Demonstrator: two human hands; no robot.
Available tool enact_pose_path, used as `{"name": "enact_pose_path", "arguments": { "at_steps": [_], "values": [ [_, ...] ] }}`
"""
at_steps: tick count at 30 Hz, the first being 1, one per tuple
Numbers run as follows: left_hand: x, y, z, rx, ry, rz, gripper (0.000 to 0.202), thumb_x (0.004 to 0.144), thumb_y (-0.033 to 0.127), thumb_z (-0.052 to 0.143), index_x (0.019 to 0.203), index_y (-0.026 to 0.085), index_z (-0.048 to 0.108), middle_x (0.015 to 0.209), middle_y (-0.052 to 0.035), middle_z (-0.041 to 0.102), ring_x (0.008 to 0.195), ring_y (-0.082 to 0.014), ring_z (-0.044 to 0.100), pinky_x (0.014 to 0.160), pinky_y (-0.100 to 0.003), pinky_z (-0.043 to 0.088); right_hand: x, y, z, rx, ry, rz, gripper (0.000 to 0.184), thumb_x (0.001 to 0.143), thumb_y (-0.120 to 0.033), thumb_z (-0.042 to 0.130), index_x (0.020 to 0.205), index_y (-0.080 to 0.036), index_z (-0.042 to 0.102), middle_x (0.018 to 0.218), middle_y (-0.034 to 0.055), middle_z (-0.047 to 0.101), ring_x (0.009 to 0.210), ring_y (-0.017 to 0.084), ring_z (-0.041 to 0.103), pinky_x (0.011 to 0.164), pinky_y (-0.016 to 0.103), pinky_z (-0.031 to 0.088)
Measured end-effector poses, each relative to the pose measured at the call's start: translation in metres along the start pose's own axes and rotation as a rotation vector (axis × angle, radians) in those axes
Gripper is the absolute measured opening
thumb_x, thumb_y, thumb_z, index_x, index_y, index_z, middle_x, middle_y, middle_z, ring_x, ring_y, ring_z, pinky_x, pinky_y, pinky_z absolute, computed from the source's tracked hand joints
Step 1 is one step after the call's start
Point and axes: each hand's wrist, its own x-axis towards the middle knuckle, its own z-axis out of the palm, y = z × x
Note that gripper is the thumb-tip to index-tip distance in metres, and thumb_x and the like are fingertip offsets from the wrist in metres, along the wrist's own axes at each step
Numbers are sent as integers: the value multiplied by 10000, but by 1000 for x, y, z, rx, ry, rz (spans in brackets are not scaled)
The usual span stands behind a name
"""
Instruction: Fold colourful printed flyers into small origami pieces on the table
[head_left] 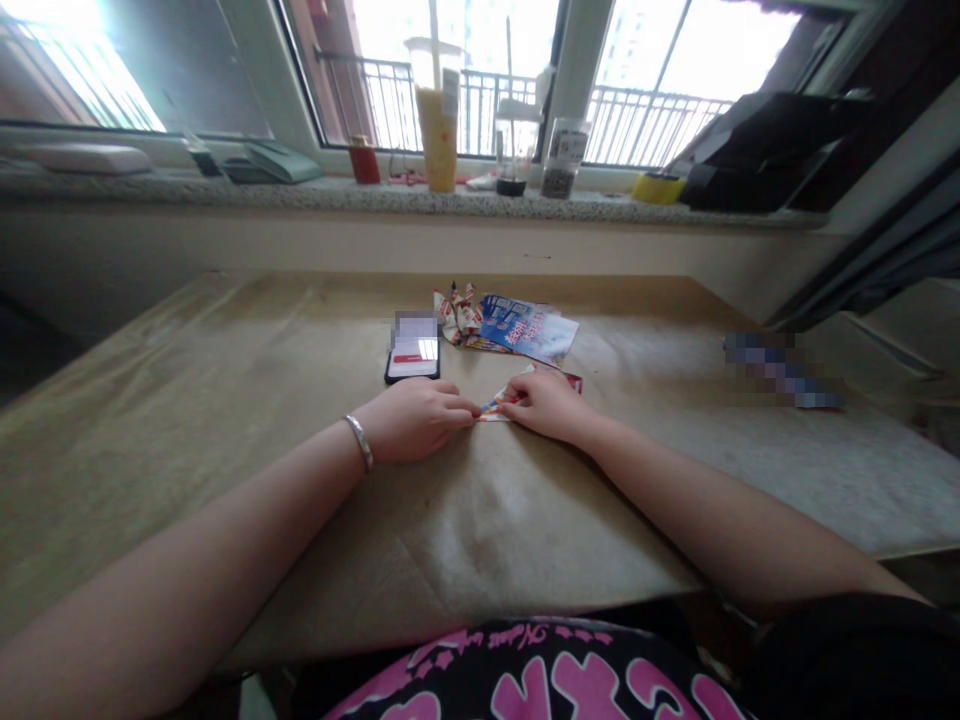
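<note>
My left hand (412, 420) and my right hand (544, 405) meet at the middle of the table, pinching and pressing a folded piece of colourful printed paper (491, 408). Most of that paper is hidden under my fingers, with one corner showing past my right hand. A silver bangle (360, 442) circles my left wrist. Beyond my left hand lies a black smartphone (412, 350) with a lit, blurred screen. Beyond my right hand are a blue printed sheet (529, 330) and a small heap of folded red-and-white paper pieces (457, 315).
Tan paper (225, 400) covers the table, which ends at a wall under a granite window sill (375, 200). On the sill stand a tall drink cup (436, 125), a red cup (364, 160) and a glass jar (564, 158). A blurred blue object (784, 370) lies at the table's right.
</note>
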Motion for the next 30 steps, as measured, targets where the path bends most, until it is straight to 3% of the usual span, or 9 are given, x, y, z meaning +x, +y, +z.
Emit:
{"name": "enact_pose_path", "arguments": {
  "at_steps": [6, 10, 17, 27, 30],
  "values": [
    [-4, -4, -1, -29, -36, -23, 286, 826, 107, 445, 989, 189, 666, 1084, -21, 691, 907, -173, 608, 791, -301, 506, 0, -1, 3, 23, 46, -13, 184, 789, -349, 634, 729, -187, 699, 760, 47, 716, 720, 171, 603, 652, 275, 356],
    [-8, -6, 1, -58, 25, -58, 263, 798, 104, 451, 930, 181, 665, 1061, -40, 691, 930, -171, 614, 814, -296, 507, 3, -2, 6, 55, 74, -46, 189, 794, -351, 634, 736, -181, 693, 800, 48, 722, 746, 177, 612, 684, 285, 367],
    [-4, 0, 6, 2, 71, -85, 305, 850, 174, 456, 1087, 191, 647, 1039, -58, 688, 895, -182, 594, 781, -305, 508, 6, 1, 12, 48, 93, -73, 199, 803, -363, 632, 764, -176, 689, 814, 56, 723, 770, 186, 617, 707, 295, 377],
    [-2, 1, 7, 28, 41, -111, 316, 842, 142, 463, 1089, 192, 653, 1050, -50, 677, 905, -188, 581, 804, -319, 506, 6, -1, 13, 70, 90, -52, 170, 800, -346, 637, 757, -185, 672, 791, 40, 717, 752, 183, 611, 695, 298, 388],
    [-2, 1, 8, 37, 23, -98, 329, 830, 132, 471, 1102, 188, 648, 1059, -55, 678, 903, -190, 578, 794, -323, 510, 4, 1, 13, 50, 135, -109, 128, 796, -320, 647, 799, -195, 673, 826, 36, 708, 803, 192, 597, 759, 327, 399]
  ]
}}
